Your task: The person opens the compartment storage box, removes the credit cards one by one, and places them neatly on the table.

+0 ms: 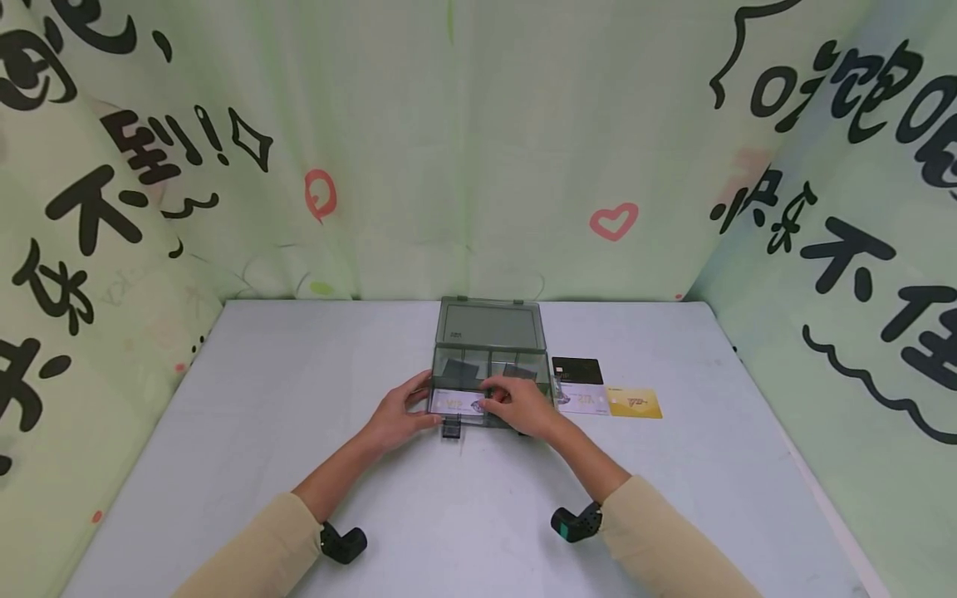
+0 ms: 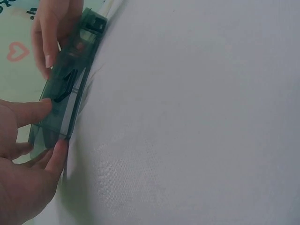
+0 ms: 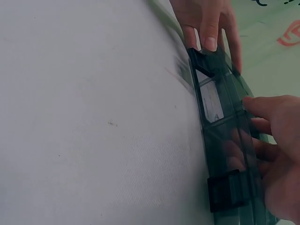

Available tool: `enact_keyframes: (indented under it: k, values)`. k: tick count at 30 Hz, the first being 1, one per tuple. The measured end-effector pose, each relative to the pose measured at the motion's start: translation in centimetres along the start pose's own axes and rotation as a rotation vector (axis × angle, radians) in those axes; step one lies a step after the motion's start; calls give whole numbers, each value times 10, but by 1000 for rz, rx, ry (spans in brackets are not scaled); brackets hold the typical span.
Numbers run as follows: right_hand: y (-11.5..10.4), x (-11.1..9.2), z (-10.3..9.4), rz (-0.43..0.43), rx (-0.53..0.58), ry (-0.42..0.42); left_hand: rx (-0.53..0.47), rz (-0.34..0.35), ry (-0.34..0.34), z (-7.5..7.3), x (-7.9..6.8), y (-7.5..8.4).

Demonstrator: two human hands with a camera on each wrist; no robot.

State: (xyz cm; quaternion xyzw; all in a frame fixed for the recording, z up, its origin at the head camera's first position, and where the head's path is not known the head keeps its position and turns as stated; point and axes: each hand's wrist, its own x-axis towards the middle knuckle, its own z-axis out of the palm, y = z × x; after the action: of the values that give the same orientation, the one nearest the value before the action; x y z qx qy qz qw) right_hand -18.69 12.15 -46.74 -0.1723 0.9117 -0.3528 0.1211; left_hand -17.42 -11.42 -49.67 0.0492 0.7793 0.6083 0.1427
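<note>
A clear dark-green compartment box [image 1: 491, 326] lies on the table with its lid raised at the back. My left hand [image 1: 398, 413] grips the box's left front corner, thumb at the front and fingers along the side. A pale purple card [image 1: 454, 403] is in the front left compartment. My right hand [image 1: 521, 404] reaches over the front right compartment and pinches that card's right end between thumb and forefinger. Dark cards [image 1: 459, 370] lie in the back compartments. In the right wrist view, the pale card [image 3: 213, 101] shows through the front wall.
Right of the box lie a black card [image 1: 578, 370], another pale purple card [image 1: 584, 399] and a yellow card [image 1: 634, 403]. A dark latch [image 1: 451, 428] sticks out from the box's front. Printed curtains [image 1: 463, 166] enclose the white table [image 1: 314, 349] at back and sides.
</note>
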Motion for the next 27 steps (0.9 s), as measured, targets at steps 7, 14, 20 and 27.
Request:
enact_keyframes:
  k: [7,14,20,27]
  values:
    - [-4,6,7,40,-77,-42,-1,7,-8,0,0,-1]
    - [-7,8,11,47,-122,-57,-3,12,-3,-1,-2,1]
    - [-5,9,14,34,-136,-32,-14,10,-5,-1,-2,2]
    - [-5,9,15,28,-131,-23,13,16,-11,-1,-1,1]
